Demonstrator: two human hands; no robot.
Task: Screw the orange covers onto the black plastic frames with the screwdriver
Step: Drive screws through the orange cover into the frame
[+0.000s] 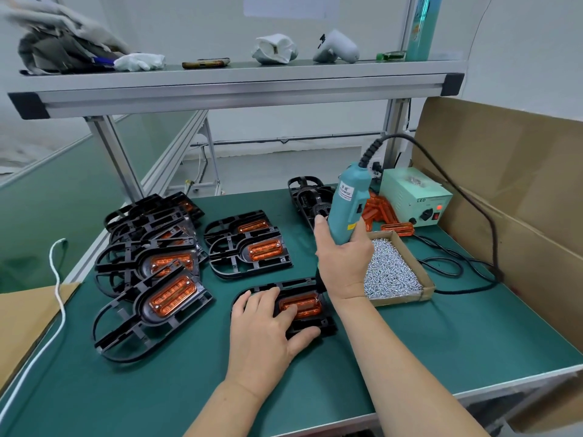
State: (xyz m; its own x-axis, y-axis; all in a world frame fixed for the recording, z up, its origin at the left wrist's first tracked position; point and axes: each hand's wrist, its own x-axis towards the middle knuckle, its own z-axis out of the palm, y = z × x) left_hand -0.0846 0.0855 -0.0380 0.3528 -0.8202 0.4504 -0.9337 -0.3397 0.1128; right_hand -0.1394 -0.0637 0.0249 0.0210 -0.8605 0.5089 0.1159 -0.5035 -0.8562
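**Two-handed job: clamp & drive**

Head cam: L hand (263, 329) lies spread, pressing orange cover (304, 305) into black frame (326, 326) just left of screw box (400, 299), prob. so nothing shifts. R hand (344, 263) wraps electric screwdriver (347, 206) upright; bit hidden behind wrist. Finished units (170, 310) farther left of box.

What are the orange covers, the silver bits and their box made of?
Covers: likely plastic, translucent and glossy, ribs showing through. Silver bits: screws, seemingly metal, bright and shiny. Box: cardboard, matte brown.
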